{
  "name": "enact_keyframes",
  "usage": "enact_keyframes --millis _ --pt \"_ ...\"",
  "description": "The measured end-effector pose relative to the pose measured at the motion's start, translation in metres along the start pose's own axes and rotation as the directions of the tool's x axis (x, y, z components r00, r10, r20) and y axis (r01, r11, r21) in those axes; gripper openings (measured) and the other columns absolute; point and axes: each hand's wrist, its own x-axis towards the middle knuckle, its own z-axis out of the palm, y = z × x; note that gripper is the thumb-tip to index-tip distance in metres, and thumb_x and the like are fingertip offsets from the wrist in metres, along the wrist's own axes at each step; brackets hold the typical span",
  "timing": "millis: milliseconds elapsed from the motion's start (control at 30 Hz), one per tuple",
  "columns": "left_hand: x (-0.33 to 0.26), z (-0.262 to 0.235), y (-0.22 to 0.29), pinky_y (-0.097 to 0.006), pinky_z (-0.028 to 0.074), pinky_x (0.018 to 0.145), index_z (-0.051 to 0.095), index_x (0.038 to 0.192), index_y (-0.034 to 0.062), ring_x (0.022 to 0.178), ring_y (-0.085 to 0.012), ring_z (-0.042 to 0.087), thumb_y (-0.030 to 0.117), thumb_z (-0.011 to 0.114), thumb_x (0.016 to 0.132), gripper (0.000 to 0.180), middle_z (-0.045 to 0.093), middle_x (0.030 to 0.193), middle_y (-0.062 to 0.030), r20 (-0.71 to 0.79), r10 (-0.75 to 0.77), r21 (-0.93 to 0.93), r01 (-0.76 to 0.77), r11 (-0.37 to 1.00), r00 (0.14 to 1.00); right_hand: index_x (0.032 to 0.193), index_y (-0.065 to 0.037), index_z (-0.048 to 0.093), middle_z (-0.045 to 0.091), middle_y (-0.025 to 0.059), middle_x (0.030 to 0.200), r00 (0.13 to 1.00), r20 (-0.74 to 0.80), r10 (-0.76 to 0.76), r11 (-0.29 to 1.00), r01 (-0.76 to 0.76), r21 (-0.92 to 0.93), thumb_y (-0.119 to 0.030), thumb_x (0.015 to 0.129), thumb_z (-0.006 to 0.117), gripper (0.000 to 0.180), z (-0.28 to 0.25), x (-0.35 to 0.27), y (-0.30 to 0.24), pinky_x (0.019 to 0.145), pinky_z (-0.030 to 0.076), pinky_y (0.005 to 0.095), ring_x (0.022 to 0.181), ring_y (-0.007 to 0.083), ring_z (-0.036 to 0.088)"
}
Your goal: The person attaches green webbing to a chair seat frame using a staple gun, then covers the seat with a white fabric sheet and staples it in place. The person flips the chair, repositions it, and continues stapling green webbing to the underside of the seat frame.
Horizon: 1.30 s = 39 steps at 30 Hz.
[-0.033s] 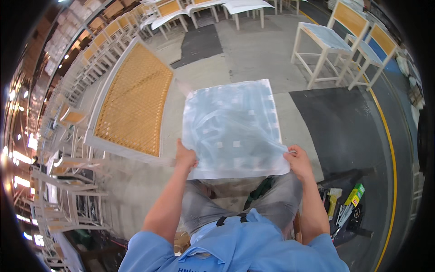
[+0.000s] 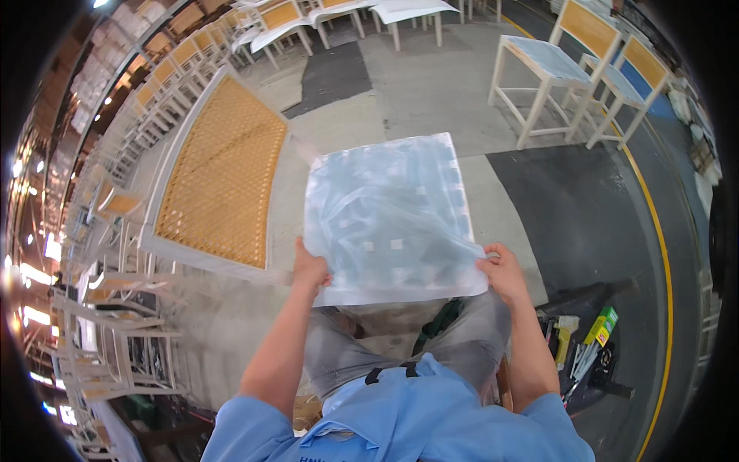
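Observation:
A thin translucent plastic sheet (image 2: 385, 212) lies wrinkled over a square, pale blue chair seat with white patches showing through. At its near left corner, my left hand (image 2: 310, 269) is closed with the thumb up, gripping the sheet's edge. Its near right corner is pinched between the thumb and fingers of my right hand (image 2: 504, 271). The sheet's near edge hangs over the seat's front, above my knees. Left of the seat rises a woven cane backrest (image 2: 223, 173) in a white frame.
Chairs with cane backs (image 2: 589, 31) stand at the far right, and several more line the left and far side. By my right knee lie a yellow-handled tool (image 2: 566, 339), a green and yellow box (image 2: 602, 327) and metal tools. A yellow floor line (image 2: 654, 208) runs along the right.
The whole scene sits slightly further left in the picture. Both hands keep their hold on the sheet's near corners, with hardly any movement against the seat.

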Motion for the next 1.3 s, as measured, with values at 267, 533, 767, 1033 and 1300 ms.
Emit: enact_keyframes --millis 267,533,767,1033,1300 --pt "0.006 -0.024 0.015 -0.034 0.055 0.050 0.028 0.163 0.0090 0.057 -0.0176 0.060 -0.007 0.051 0.092 0.076 0.065 0.097 -0.0143 -0.137 0.105 -0.412 -0.153 0.898 0.985 0.150 -0.012 0.052 0.066 0.0055 0.090 0.997 0.043 0.068 0.988 -0.073 0.134 0.000 0.092 0.073 0.062 0.011 -0.005 -0.043 0.046 0.036 0.0240 0.057 0.0067 0.050" --pt "0.010 -0.048 0.048 -0.031 0.056 0.071 0.053 0.144 0.0093 0.082 -0.0163 0.065 0.002 0.058 0.100 0.045 0.069 0.112 -0.0098 -0.083 0.146 -0.761 -0.158 0.630 0.986 0.147 -0.009 0.057 0.066 0.0057 0.092 0.993 0.113 -0.045 0.955 0.010 0.295 0.002 0.094 0.071 0.055 0.006 0.006 -0.067 0.046 0.038 0.0240 0.057 0.0072 0.052" --pt "0.020 -0.044 0.057 -0.032 0.055 0.071 0.061 0.131 0.0059 0.087 -0.0181 0.066 -0.005 0.059 0.096 0.037 0.068 0.112 -0.0108 -0.176 0.104 -0.769 -0.203 0.606 0.979 0.126 0.002 0.068 0.073 0.0096 0.100 0.994 0.094 -0.065 0.866 0.010 0.499 0.002 0.097 0.069 0.029 0.007 0.020 -0.055 0.070 0.059 0.0276 0.087 0.0170 0.074" --pt "0.028 -0.033 0.039 -0.028 0.050 0.072 0.066 0.121 0.0040 0.083 -0.0140 0.059 -0.012 0.056 0.084 0.041 0.059 0.096 -0.0046 -0.357 0.242 -0.524 -0.408 0.748 0.902 0.121 -0.001 0.071 0.074 0.0078 0.099 0.995 -0.022 -0.097 0.885 0.096 0.456 0.001 0.092 0.074 0.030 0.014 0.006 -0.019 0.076 0.057 0.0285 0.090 0.0156 0.071" --pt "0.008 -0.008 0.025 -0.044 0.049 0.094 0.067 0.115 0.0056 0.104 -0.0343 0.058 -0.014 0.052 0.082 0.041 0.054 0.114 -0.0171 -0.392 0.575 0.302 -0.490 0.818 0.718 0.110 -0.006 0.077 0.070 0.0066 0.091 0.861 -0.208 -0.464 0.875 0.409 -0.258 0.001 0.083 0.076 0.028 0.022 -0.005 0.014 0.073 0.053 0.0292 0.078 0.0166 0.064"
